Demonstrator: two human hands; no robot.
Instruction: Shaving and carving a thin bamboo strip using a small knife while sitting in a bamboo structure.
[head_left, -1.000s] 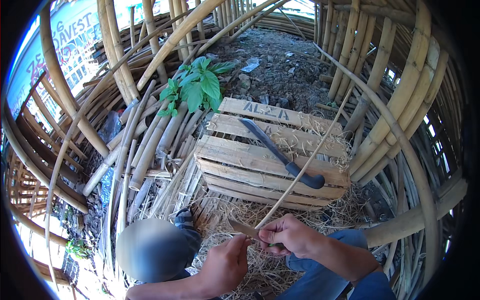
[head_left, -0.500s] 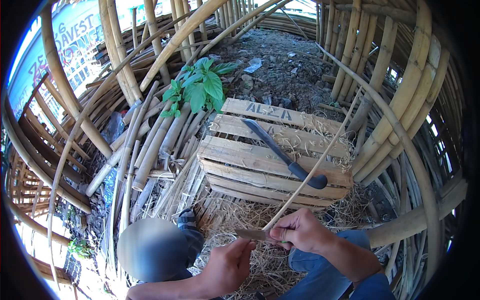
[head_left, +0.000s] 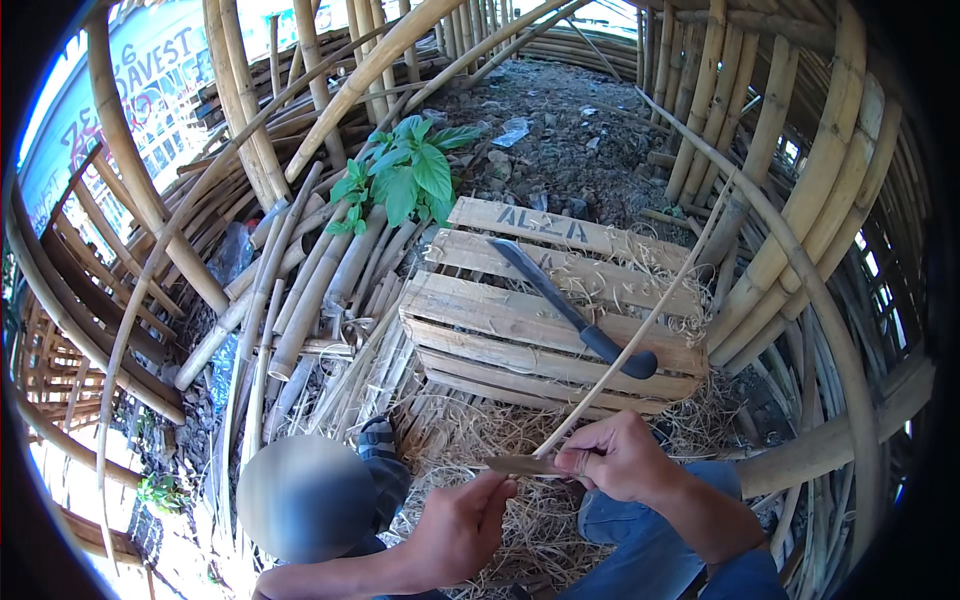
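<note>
A long thin bamboo strip (head_left: 650, 318) slants from my hands up to the far right, passing over a slatted wooden crate. My left hand (head_left: 462, 530) pinches its near end, low in the middle of the view. In my right hand (head_left: 622, 458) is a small knife (head_left: 520, 465), its blade pointing left and lying across the strip just beyond my left fingertips. The knife's handle is mostly hidden by my fingers. On the wooden crate (head_left: 500, 305) lies a machete (head_left: 555, 297) with a dark handle, beside the strip.
Pale shavings (head_left: 470, 425) cover the ground before the crate and cling to its slats. Bamboo poles (head_left: 320, 290) are heaped left, near a leafy green plant (head_left: 405, 170). Upright bamboo posts (head_left: 820, 190) stand right. My knee (head_left: 610, 510) is below my right hand; a rounded blurred shape (head_left: 305, 498) sits lower left.
My right hand and the knife have shifted slightly right. The left hand has moved a little right too, still on the strip. The view has shifted slightly.
</note>
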